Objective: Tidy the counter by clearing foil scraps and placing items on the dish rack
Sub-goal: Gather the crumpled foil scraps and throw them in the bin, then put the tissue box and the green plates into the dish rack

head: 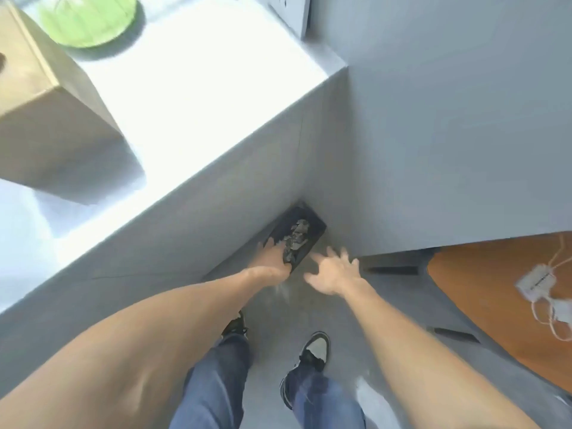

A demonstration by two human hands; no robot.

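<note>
A black bin [312,226] stands on the floor in the corner between the counter side and a grey wall. Crumpled foil scraps [296,238] lie inside it. My left hand [270,258] reaches down over the bin's near left edge, fingers spread next to the foil; whether it touches the foil is unclear. My right hand [335,272] hovers just right of the bin, fingers apart and holding nothing. The white counter [198,88] runs along the upper left.
On the counter sit a brown cardboard box [46,119] and a green round object [88,18]. A wooden surface [501,305] with a white adapter and cables [538,281] is at the right. My legs and shoes stand on the grey floor [340,320].
</note>
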